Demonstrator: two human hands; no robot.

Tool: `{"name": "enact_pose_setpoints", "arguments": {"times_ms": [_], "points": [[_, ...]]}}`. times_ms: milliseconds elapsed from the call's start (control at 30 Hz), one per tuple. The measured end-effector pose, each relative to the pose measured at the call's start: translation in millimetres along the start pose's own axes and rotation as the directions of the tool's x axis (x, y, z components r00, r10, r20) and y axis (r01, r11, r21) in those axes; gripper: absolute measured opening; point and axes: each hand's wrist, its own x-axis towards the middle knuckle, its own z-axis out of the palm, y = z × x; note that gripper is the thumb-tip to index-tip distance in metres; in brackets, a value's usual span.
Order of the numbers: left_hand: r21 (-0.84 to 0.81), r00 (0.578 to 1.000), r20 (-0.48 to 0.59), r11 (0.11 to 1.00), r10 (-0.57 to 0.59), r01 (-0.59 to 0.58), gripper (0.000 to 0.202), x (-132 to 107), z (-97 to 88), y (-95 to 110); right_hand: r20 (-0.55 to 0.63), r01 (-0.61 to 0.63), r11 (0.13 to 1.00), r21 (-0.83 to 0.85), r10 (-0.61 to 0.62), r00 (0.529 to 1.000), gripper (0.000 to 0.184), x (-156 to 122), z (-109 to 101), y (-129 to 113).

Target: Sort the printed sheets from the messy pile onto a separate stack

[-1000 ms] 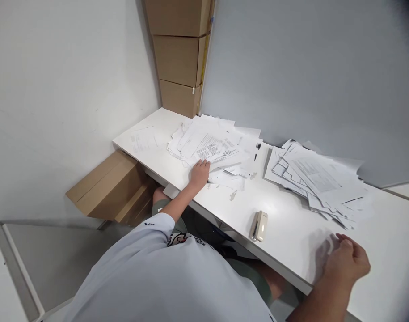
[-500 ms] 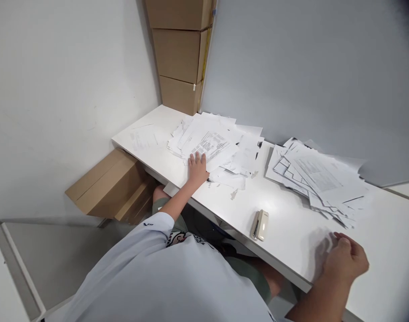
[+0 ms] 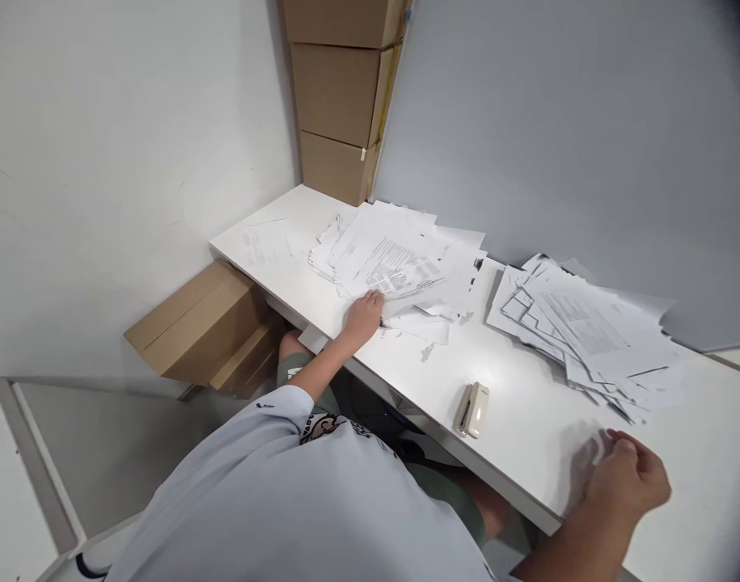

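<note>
My left hand (image 3: 365,318) has its fingers curled at the near edge of a printed sheet of paper (image 3: 399,267), which lies on top of a loose pile on the white table. Text blocks and an oval stamp show on that page. Over the table's right end, my right hand (image 3: 630,477) is closed, thumb against the fingers; whether anything small is inside cannot be seen. Between the hands lies a cream stapler (image 3: 474,410), nearer the right one. Beyond it, a second messy stack of papers (image 3: 581,323) rests against the grey partition.
A single sheet (image 3: 266,242) lies at the table's left end. Stacked cardboard boxes (image 3: 336,97) stand in the back corner. An open cardboard box (image 3: 200,323) sits beside the table's left edge. Torn paper scraps (image 3: 427,352) lie before the left pile.
My left hand's fingers went from spread flat on the pile to curled at its near edge. The top sheet's print and stamp now sit lower and to the right. My right hand stays about the same.
</note>
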Motion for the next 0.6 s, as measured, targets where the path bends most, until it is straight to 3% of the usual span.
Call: {"name": "enact_pose_setpoints", "arguments": {"times_ms": [100,333,467,600], "points": [[0.013,0.999,-0.026,1.0,-0.025,0.025,0.061,7,-4.0,-4,0.009,-0.007,1.0,-0.014,0.007,1.0,0.022,-2,-1,-1],[-0.017,0.964,-0.045,0.965,-0.262,0.262,0.073,41,-12.2,-22,0.006,-0.053,0.998,-0.032,0.053,0.999,0.02,-11,-3,-18],[-0.031,0.969,0.001,0.968,-0.248,0.247,0.086,36,-5.1,-19,-0.002,-0.056,0.998,-0.003,0.056,0.998,0.021,-10,-2,-16],[-0.001,0.974,0.022,0.975,-0.223,0.223,0.096,19,0.7,-2,0.023,0.004,0.999,-0.04,-0.003,1.0,0.02,-5,-1,-6]]}}
